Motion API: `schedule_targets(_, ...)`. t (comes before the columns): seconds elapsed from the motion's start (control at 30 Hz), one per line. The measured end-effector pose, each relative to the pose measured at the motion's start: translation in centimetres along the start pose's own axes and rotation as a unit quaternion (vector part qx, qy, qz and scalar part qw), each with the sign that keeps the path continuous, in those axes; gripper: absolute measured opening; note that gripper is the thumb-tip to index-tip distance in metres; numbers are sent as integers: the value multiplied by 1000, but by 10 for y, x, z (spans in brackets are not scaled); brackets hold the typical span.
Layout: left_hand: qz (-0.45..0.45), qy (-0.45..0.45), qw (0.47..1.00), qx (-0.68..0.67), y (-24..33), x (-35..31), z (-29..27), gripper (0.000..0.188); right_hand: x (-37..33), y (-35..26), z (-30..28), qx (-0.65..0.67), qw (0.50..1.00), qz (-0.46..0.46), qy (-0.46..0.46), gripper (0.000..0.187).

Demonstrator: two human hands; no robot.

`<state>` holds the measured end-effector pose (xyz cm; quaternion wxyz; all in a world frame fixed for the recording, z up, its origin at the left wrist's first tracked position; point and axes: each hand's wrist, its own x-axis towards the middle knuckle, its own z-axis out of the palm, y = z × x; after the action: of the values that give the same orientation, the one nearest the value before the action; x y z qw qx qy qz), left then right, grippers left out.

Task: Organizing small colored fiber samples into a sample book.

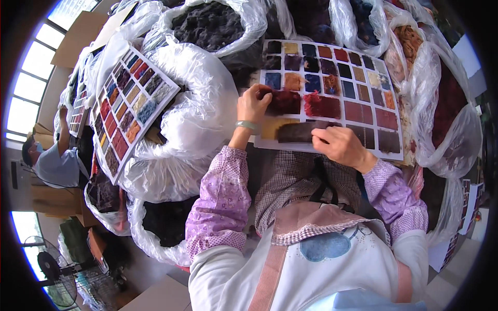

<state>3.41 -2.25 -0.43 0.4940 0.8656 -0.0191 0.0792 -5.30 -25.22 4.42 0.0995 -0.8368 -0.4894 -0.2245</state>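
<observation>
A white sample board [264, 144] with rows of coloured fibre swatches lies in front of me. My left hand [251, 110], a pale green bangle on its wrist, is at the board's left edge. Its fingers are closed on a dark red fibre tuft [264, 92], partly hidden and blurred, beside a dark red swatch [286, 102]. Over the lower part of the board is my right hand [342, 146], thumb and fingers pinched. They grip the edge of a dark brown fibre tuft [298, 132], blurred, overlapping a yellow swatch [270, 128].
A second swatch board [126, 111] leans at the left among bulging clear plastic bags [194, 98]. Open bags of black fibre [207, 25], orange-brown fibre [409, 42] and dark red fibre [447, 106] surround the board. Far left, another person [57, 163] reaches toward a further board [78, 113]. A fan [51, 267] stands lower left.
</observation>
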Motion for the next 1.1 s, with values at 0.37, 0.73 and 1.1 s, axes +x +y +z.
schedule_targets(0.37, 248, 9, 950, 191, -15, 4, 16, 18, 27, -1, 48, 78, 996, 4, -30, 7)
schedule_targets(0.73, 238, -150, 904, 323, -9, -38, 8, 61, 28, 6, 67, 291, 939, 179, -46, 15)
schedule_targets(1.1, 213, 9, 958, 193, 24, -71, -94, 50, 52, 25, 24, 200, 945, 248, 69, 9)
